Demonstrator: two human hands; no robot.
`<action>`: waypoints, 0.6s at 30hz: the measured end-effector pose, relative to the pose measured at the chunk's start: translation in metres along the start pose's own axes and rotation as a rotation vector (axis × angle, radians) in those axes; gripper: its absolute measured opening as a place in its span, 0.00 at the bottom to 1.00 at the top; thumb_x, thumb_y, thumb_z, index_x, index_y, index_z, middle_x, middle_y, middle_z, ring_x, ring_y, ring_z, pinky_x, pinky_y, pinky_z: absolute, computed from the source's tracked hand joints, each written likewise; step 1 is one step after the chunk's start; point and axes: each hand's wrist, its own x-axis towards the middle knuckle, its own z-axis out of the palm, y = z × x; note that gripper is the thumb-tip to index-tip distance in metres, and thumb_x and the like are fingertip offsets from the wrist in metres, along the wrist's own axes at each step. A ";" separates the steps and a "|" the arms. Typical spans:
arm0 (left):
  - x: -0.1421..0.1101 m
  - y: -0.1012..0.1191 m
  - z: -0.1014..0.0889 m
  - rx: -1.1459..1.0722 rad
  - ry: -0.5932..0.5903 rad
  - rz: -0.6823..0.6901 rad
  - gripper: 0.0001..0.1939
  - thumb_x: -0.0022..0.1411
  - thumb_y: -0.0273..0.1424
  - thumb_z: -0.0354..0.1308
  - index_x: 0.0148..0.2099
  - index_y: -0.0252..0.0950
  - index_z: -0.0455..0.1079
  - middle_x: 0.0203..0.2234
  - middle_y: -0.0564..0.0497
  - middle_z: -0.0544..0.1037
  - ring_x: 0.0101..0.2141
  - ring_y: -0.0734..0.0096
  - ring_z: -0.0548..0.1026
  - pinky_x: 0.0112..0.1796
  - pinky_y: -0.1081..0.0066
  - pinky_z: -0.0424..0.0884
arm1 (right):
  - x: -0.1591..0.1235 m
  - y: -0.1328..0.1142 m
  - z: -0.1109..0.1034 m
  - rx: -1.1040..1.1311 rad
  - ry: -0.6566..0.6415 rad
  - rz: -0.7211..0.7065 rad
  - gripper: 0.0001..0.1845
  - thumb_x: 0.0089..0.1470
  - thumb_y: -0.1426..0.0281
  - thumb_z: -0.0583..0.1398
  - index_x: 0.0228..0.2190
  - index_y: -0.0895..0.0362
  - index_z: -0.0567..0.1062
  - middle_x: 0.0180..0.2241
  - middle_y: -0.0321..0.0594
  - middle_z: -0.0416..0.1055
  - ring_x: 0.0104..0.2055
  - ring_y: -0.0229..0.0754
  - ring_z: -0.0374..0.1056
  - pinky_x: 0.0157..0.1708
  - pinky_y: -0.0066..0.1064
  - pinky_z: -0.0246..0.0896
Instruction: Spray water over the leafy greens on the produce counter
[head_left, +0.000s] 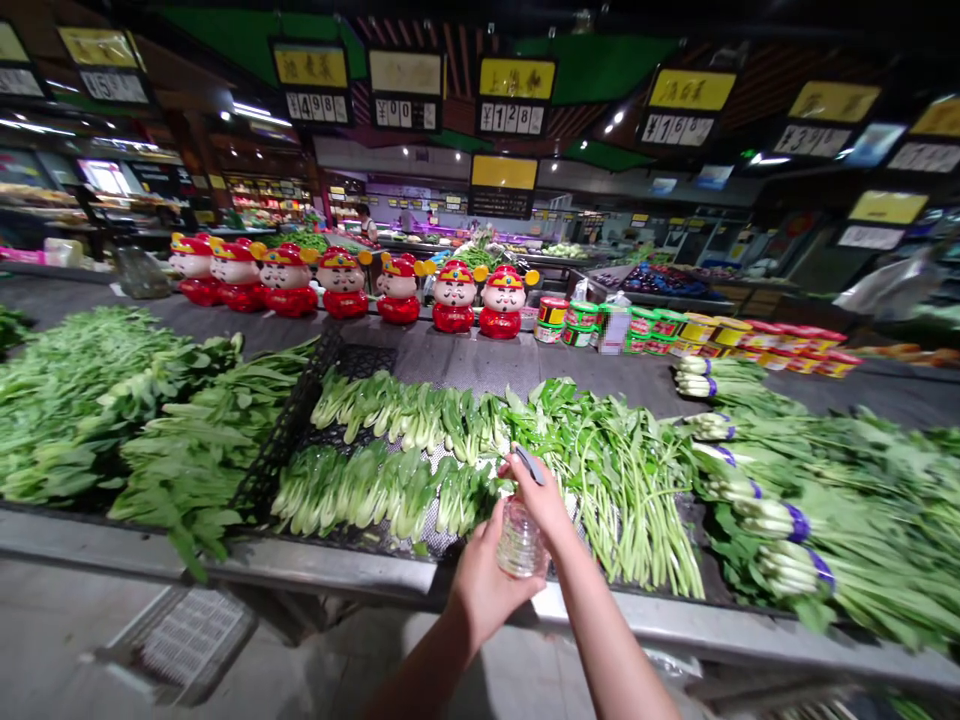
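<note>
Both hands meet around a clear ribbed plastic bottle (pixel 519 540) in front of the vegetable display. My left hand (pixel 484 575) is wrapped around its body from the left and below. My right hand (pixel 541 500) closes over the top of the bottle, with a small grey part (pixel 529 465) showing at its fingers. Whether this grey part is a spray head or a cap I cannot tell. Just beyond the hands lie rows of bok choy (pixel 367 490). Long-stemmed leafy greens (pixel 630 480) lie to the right.
A metal ledge (pixel 337 570) edges the display. Black crate walls (pixel 289 430) divide off leafy greens (pixel 202 440) at left. Purple-banded bunches (pixel 795 570) lie right. Red figurines (pixel 454 295) and stacked tubs (pixel 645 330) line the back. A light crate (pixel 184 640) sits below left.
</note>
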 end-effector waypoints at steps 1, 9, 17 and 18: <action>0.000 -0.001 0.001 0.011 0.014 -0.008 0.50 0.38 0.32 0.68 0.63 0.38 0.51 0.49 0.46 0.70 0.47 0.58 0.70 0.49 0.65 0.67 | 0.001 0.001 0.001 -0.016 -0.010 -0.012 0.18 0.53 0.54 0.55 0.29 0.55 0.75 0.29 0.41 0.74 0.33 0.44 0.70 0.37 0.36 0.63; -0.007 -0.002 0.004 0.030 0.075 -0.038 0.50 0.37 0.32 0.68 0.63 0.36 0.52 0.47 0.45 0.71 0.46 0.57 0.71 0.49 0.64 0.67 | 0.000 0.002 0.005 -0.027 -0.089 0.033 0.19 0.53 0.53 0.54 0.23 0.54 0.71 0.22 0.38 0.70 0.23 0.41 0.64 0.26 0.33 0.60; -0.009 -0.002 0.009 0.016 0.141 -0.005 0.49 0.38 0.31 0.68 0.62 0.35 0.53 0.49 0.44 0.70 0.48 0.56 0.70 0.52 0.62 0.66 | 0.001 -0.004 0.005 0.004 -0.131 0.005 0.19 0.53 0.53 0.54 0.29 0.54 0.74 0.32 0.42 0.75 0.35 0.45 0.70 0.40 0.37 0.62; -0.009 -0.002 0.009 0.013 0.148 -0.005 0.48 0.38 0.31 0.68 0.62 0.36 0.53 0.49 0.44 0.70 0.48 0.56 0.70 0.52 0.62 0.66 | 0.001 -0.005 0.005 0.012 -0.134 0.005 0.19 0.52 0.52 0.55 0.30 0.55 0.75 0.32 0.42 0.75 0.35 0.45 0.70 0.41 0.38 0.62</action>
